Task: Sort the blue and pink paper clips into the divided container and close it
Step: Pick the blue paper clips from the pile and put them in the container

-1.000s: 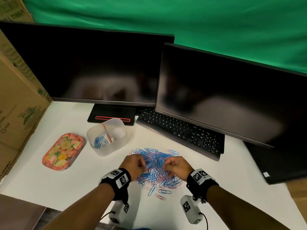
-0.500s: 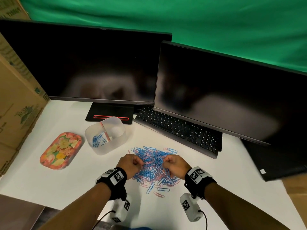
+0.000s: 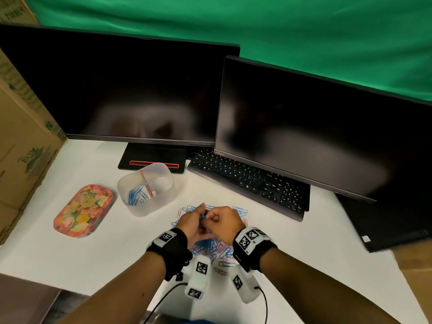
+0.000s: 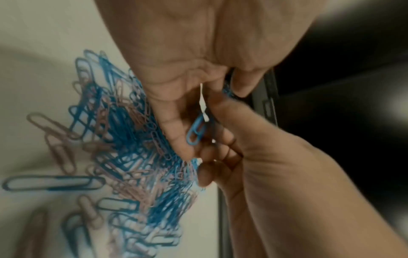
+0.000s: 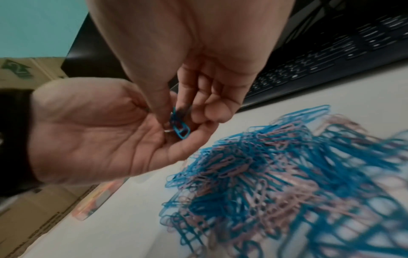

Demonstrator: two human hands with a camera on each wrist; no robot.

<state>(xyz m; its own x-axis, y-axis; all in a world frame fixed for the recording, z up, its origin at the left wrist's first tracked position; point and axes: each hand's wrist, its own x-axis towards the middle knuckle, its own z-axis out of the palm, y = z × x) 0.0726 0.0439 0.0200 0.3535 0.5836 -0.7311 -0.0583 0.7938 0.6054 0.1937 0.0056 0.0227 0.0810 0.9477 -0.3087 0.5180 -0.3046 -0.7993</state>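
Note:
A mixed pile of blue and pink paper clips [image 3: 210,247] lies on the white desk, spread wide in the right wrist view [image 5: 287,174]. Just above its far side my two hands meet. My right hand [image 3: 211,219] pinches a few blue clips [image 5: 180,126] between thumb and fingers. My left hand [image 3: 201,212], palm turned up, curls its fingers [image 5: 176,153] under them and grips blue clips [image 4: 229,90] with its thumb. One blue clip [image 4: 196,131] lies against the left fingers. The clear divided container [image 3: 149,208] stands to the left with several blue clips [image 3: 135,195] in its left compartment.
A floral lid [image 3: 83,210] lies left of the container. A black keyboard [image 3: 252,181] and two dark monitors [image 3: 131,94] stand behind. Cardboard boxes [image 3: 21,141] wall the left side. Loose clips [image 3: 222,265] lie near the desk's front edge.
Both hands have lifted off the pile and come together above its far side, with the right hand's blue clips now over the left palm.

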